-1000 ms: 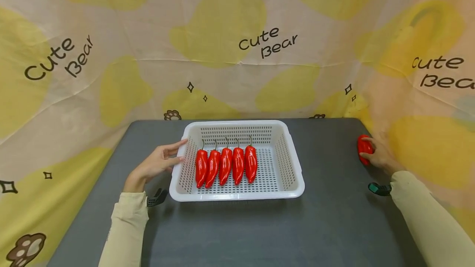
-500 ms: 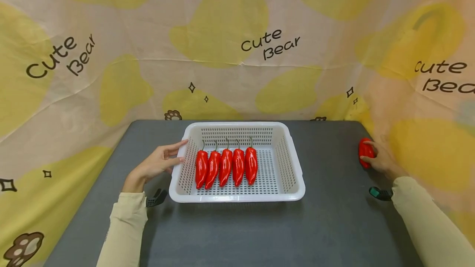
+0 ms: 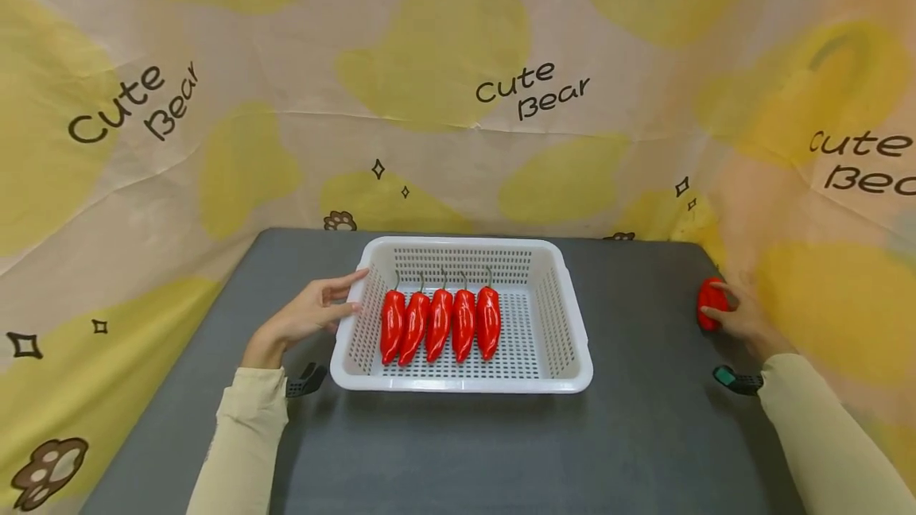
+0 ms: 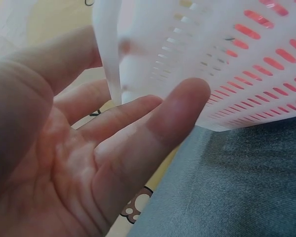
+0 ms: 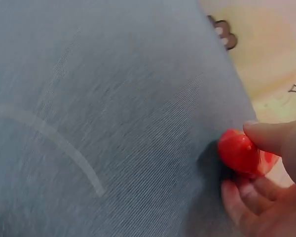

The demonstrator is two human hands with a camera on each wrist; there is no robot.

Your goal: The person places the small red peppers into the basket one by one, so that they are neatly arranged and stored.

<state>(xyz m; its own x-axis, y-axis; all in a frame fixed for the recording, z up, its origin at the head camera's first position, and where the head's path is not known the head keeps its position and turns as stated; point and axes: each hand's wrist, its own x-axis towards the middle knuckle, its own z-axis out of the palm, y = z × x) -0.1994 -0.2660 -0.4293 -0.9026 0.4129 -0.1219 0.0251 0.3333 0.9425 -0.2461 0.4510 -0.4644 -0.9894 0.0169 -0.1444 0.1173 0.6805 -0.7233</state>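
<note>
A white slotted plastic basket [image 3: 465,385] stands on the grey table, with several glossy red chili peppers [image 3: 440,326] lined up side by side in its left half, stems toward the back. At the basket's left side, my left hand [image 3: 304,314] grips the rim; in the left wrist view some fingers reach over the edge while others lie along the outside of the slotted wall [image 4: 246,74]. Far to the right, my right hand [image 3: 744,316] holds a red pepper [image 3: 712,303], plumper than those in the basket. The right wrist view shows thumb and fingers around this pepper [image 5: 239,153], close to the tabletop.
The grey table [image 3: 458,459] ends at a patterned yellow and cream cloth [image 3: 429,86] behind and along the sides. The right hand is near the table's right edge. A dark wrist-worn device [image 3: 737,381] sits below the right wrist, another device [image 3: 308,381] beside the left.
The head view has shifted slightly, so the whole scene sits a little lower and to the right. Both hands keep their places, the left at the rim and the right on the pepper.
</note>
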